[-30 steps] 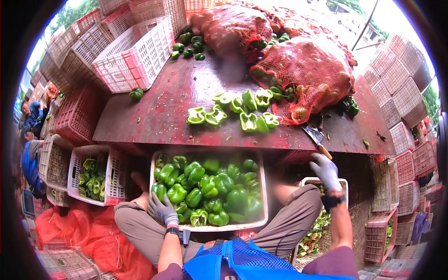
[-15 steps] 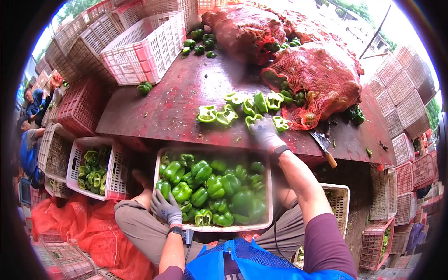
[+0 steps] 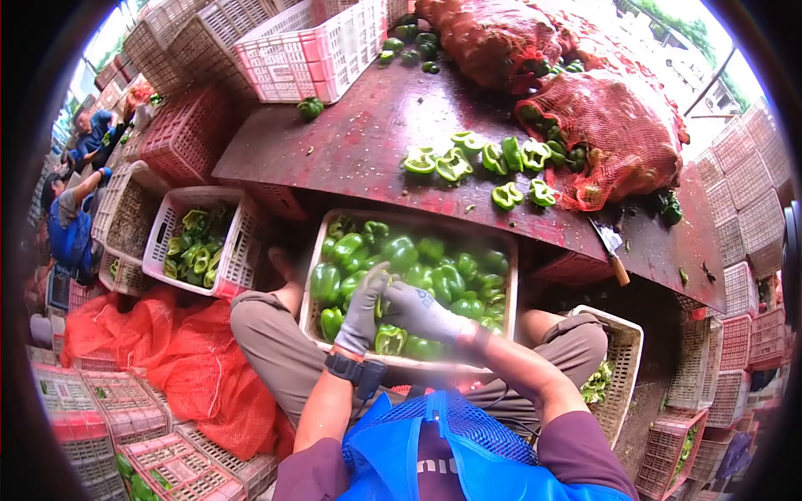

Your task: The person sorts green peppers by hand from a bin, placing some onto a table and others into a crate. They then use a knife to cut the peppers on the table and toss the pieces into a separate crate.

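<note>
My left hand (image 3: pixel 362 307), in a grey glove, is raised over the crate of whole green peppers (image 3: pixel 313 294) between my legs. My right hand (image 3: pixel 422 311), also gloved, meets it there, its fingers against the left ones. The fingers of both hands are closed, and a bit of green shows between them, too hidden to name. Cut pepper halves (image 3: pixel 454 166) lie on the red table (image 3: pixel 351 138). A knife (image 3: pixel 608 242) rests at the table's front edge, its wooden handle sticking out over it.
Red mesh sacks of peppers (image 3: pixel 614 125) fill the table's back right. A pink and white crate (image 3: pixel 313 58) stands at back left. Left of my legs are a crate of cut peppers (image 3: pixel 234 280) and red netting (image 3: pixel 196 367). Two people (image 3: pixel 75 221) are at far left.
My right hand has left the pepper halves on the table and come back over the crate. My left hand has lifted from the crate's left side to meet it. The view has shifted.
</note>
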Motion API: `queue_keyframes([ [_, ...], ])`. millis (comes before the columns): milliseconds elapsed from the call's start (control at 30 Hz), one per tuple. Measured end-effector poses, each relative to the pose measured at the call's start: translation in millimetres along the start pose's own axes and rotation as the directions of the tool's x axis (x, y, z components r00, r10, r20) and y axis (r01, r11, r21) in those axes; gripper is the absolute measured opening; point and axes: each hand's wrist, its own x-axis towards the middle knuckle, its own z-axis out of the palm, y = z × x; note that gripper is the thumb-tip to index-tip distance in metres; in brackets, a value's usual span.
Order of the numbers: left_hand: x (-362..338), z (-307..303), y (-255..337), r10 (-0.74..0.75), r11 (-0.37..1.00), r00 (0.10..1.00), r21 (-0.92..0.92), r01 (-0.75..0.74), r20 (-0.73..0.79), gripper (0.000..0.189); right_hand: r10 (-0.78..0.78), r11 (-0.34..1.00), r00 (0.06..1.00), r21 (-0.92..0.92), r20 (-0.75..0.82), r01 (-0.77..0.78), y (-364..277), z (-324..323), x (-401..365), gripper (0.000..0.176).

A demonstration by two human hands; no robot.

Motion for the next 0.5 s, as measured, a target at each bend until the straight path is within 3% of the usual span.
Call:
queue_keyframes([
  [33, 1, -1, -2, 0.040, 0.993, 0.999, 0.108, -0.038, -0.021, 0.047, -0.020, 1.000, 1.000, 0.006, -0.021, 0.020, 0, 4, -1, 0.030],
  [100, -3, 5, -15, 0.081, 0.986, 0.984, 0.160, -0.055, -0.161, 0.044, -0.014, 0.983, 0.998, -0.181, 0.054, 0.024, 2, 6, -7, 0.020],
  [167, -13, 25, -11, 0.118, 0.991, 0.947, 0.099, -0.092, -0.300, 0.044, 0.036, 0.952, 0.990, -0.306, 0.136, 0.007, 9, 14, -18, 0.014],
  [200, -11, 25, -16, 0.113, 0.989, 0.943, 0.123, -0.077, -0.312, 0.046, -0.006, 0.983, 0.995, -0.180, 0.097, 0.024, 36, 36, -29, 0.008],
  [233, -20, 40, -2, 0.049, 0.985, 0.943, 0.172, 0.009, -0.330, 0.045, 0.072, 0.972, 0.985, -0.231, 0.154, -0.035, 27, 35, -32, 0.007],
  [300, -12, 29, -10, 0.396, 0.833, 0.864, 0.517, -0.197, -0.310, 0.044, 0.223, 0.930, 0.940, -0.344, 0.259, -0.125, 11, 27, -36, 0.006],
  [333, -12, 25, 1, 0.508, 0.751, 0.807, 0.613, -0.244, -0.302, 0.044, 0.214, 0.938, 0.956, -0.315, 0.200, -0.144, 13, 24, -40, 0.007],
  [367, -2, 3, -3, 0.527, 0.761, 0.781, 0.595, -0.259, -0.334, 0.047, 0.210, 0.944, 0.968, -0.286, 0.138, -0.164, 18, 18, -45, 0.008],
  [400, 0, -13, 2, 0.665, 0.577, 0.666, 0.798, -0.173, -0.337, 0.044, 0.165, 0.934, 0.979, -0.339, 0.123, -0.115, 25, 8, -46, 0.009],
  [433, 0, -31, 7, 0.788, 0.360, 0.546, 0.932, -0.038, -0.283, 0.042, 0.213, 0.905, 0.971, -0.397, 0.109, -0.154, 23, -6, -47, 0.011],
  [467, 2, -56, 5, 0.701, 0.559, 0.566, 0.827, -0.058, -0.434, 0.044, 0.234, 0.890, 0.971, -0.413, 0.049, -0.194, 28, -16, -51, 0.017],
  [500, -14, -46, 22, 0.662, 0.593, 0.541, 0.804, 0.045, -0.518, 0.048, 0.276, 0.864, 0.961, -0.442, 0.012, -0.243, 24, -27, -52, 0.022],
])
